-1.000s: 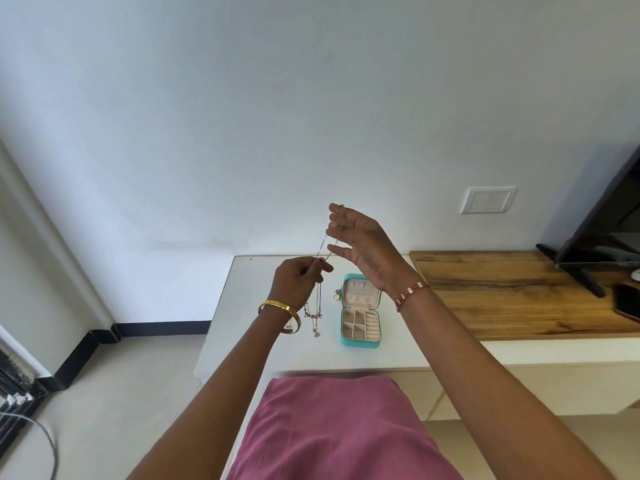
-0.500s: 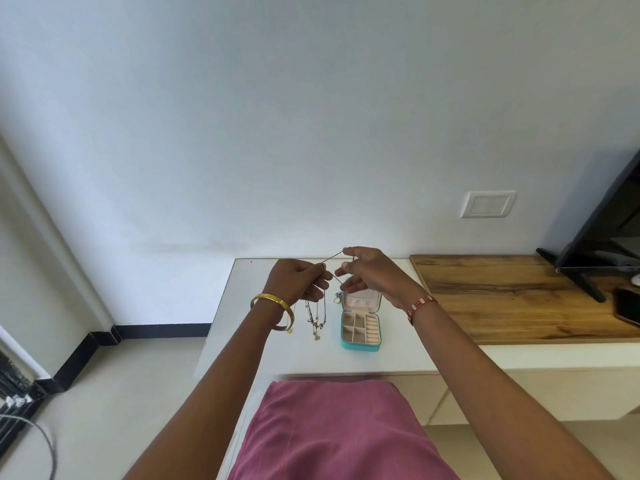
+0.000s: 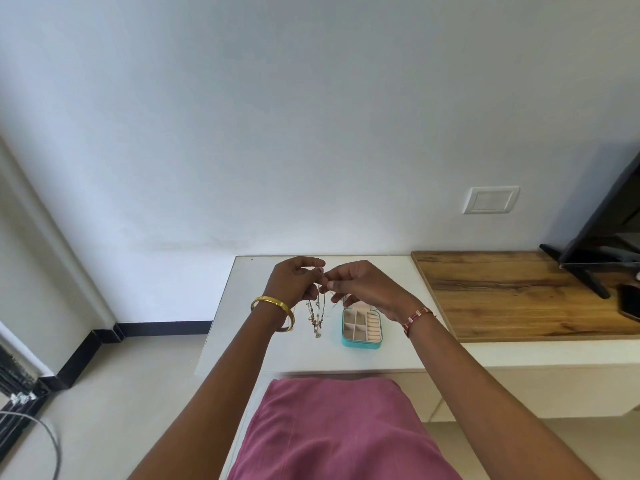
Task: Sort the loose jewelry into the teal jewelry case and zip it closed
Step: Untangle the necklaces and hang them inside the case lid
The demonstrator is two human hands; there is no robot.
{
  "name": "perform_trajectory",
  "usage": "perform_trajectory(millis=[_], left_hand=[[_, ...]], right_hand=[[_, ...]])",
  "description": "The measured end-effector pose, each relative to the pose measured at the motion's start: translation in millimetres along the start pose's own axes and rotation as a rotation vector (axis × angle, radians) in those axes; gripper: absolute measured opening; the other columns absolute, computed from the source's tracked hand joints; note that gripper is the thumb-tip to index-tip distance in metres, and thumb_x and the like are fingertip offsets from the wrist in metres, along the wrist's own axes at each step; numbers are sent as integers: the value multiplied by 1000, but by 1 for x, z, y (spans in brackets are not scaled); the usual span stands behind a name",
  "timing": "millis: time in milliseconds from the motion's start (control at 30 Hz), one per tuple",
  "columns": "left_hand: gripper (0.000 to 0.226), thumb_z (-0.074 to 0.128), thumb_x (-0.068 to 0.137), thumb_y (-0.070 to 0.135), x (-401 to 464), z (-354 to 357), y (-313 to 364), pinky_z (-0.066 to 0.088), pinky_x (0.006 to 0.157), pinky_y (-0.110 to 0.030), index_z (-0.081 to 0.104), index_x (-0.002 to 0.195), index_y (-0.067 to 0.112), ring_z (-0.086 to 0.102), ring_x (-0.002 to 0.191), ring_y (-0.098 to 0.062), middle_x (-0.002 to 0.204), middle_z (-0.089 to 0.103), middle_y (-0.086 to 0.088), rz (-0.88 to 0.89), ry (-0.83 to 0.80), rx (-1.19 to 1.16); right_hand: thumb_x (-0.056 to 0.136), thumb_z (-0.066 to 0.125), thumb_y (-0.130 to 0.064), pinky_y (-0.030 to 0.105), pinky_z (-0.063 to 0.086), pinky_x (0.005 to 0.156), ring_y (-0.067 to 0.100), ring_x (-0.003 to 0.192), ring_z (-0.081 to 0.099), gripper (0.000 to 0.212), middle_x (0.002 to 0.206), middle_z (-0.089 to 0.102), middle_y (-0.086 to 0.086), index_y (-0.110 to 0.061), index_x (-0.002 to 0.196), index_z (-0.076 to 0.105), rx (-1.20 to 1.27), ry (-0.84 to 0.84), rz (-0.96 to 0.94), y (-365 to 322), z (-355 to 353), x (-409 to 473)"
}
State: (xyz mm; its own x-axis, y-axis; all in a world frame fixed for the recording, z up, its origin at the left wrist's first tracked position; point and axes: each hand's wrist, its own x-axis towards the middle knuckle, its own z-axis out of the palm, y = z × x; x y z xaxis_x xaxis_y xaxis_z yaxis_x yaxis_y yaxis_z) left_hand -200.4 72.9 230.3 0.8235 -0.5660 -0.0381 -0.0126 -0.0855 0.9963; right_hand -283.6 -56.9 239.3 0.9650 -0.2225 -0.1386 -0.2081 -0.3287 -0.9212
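Left hand (image 3: 292, 284), right hand (image 3: 360, 289) fingertips pinching necklace (image 3: 317, 315); case (image 3: 361, 329) open.

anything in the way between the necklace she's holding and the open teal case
Nothing visible. The necklace hangs from both hands, left hand and right hand, just left of the open teal case, whose compartments look empty and uncovered.

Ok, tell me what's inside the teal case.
The teal case lies open: pale divided compartments and ring rolls, seemingly empty. The right hand covers its lid.
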Motion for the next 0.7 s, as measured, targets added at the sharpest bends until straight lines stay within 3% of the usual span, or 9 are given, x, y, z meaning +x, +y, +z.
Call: perform_trajectory(millis=[233, 333, 433, 567, 700], left_hand=[[11, 54, 87, 2, 0, 1, -1, 51, 51, -20, 61, 89, 11, 54, 41, -8, 49, 63, 3, -49, -30, -95], [12, 53, 88, 2, 0, 0, -1, 51, 51, -20, 61, 87, 11, 55, 41, -8, 49, 63, 3, -58, -40, -110], [11, 54, 88, 4, 1, 0, -4, 51, 50, -19, 62, 85, 11, 54, 40, -8, 47, 61, 3, -73, -32, -80], [5, 58, 87, 10, 2, -2, -15, 50, 52, -23, 60, 87, 5, 53, 41, -11, 58, 59, -5, -115, 43, 8], [12, 56, 88, 18, -1, 2, -20, 50, 65, -26, 61, 91, 7, 57, 64, -16, 76, 62, -6, -79, 65, 168]], right_hand=[[83, 65, -11, 21, 44, 65, 9, 70, 55, 3, 75, 63, 2, -11, 81, 68, 19, 93, -52, 5, 5, -2], [83, 65, -10, 26, 45, 72, 10, 71, 54, 15, 70, 62, -1, -17, 70, 65, 45, 100, -69, 8, 6, 0], [85, 60, -7, 28, 46, 76, 13, 76, 58, 17, 74, 65, 1, -15, 70, 64, 109, 72, -72, 8, 5, 1], [85, 52, 2, 28, 50, 67, 18, 61, 60, 22, 66, 63, 11, -7, 67, 60, 307, 70, -47, 4, 2, 2], [84, 49, 4, 30, 51, 62, 20, 48, 55, 25, 55, 54, 10, -5, 63, 58, 367, 46, -12, 2, 3, 3]])
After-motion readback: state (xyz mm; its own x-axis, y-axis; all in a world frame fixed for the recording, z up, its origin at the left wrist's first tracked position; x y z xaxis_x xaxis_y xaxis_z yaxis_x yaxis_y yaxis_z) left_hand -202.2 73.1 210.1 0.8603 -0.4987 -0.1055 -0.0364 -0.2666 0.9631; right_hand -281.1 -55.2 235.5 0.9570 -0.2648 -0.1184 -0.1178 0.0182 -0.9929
